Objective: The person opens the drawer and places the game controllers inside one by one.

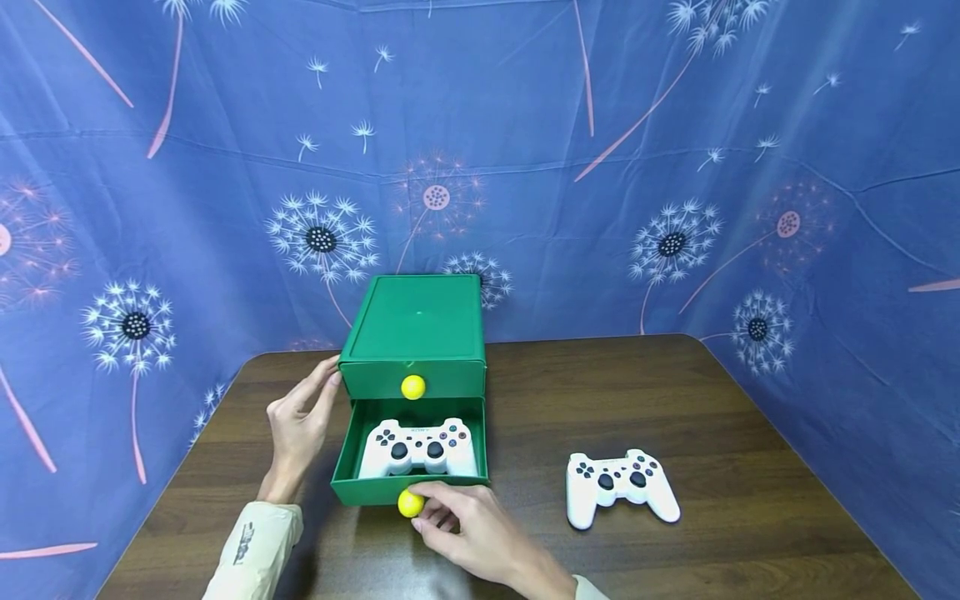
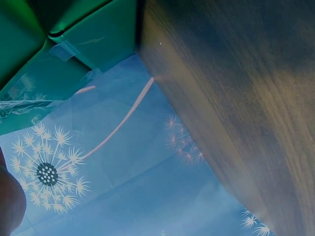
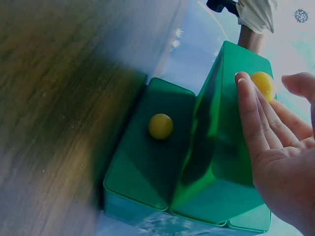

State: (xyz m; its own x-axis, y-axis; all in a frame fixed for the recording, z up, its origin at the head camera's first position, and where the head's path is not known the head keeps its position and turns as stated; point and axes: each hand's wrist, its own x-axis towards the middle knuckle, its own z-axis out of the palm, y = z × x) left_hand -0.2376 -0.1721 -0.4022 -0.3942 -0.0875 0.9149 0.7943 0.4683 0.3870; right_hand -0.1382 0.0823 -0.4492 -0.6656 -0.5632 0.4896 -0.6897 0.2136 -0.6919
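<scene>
A green drawer cabinet (image 1: pixel 423 317) with yellow knobs stands on the table. One drawer (image 1: pixel 345 467) is pulled out below the top one, with a white game controller (image 1: pixel 442 450) lying in it. My right hand (image 1: pixel 480 525) has its fingers and thumb around the yellow knob (image 1: pixel 409 503) of that drawer; fingertips lie along the drawer front in the right wrist view. My left hand (image 1: pixel 300 425) touches the cabinet's left side near the top front corner, fingers extended. In the left wrist view, only part of a finger (image 2: pixel 11 201) shows.
A second white controller (image 1: pixel 618 487) lies on the brown wooden table (image 1: pixel 600 400), right of the cabinet. Under the pulled-out drawer, another shut drawer (image 3: pixel 142 162) appears in the right wrist view. A blue dandelion-print cloth (image 1: pixel 525 108) hangs behind the table.
</scene>
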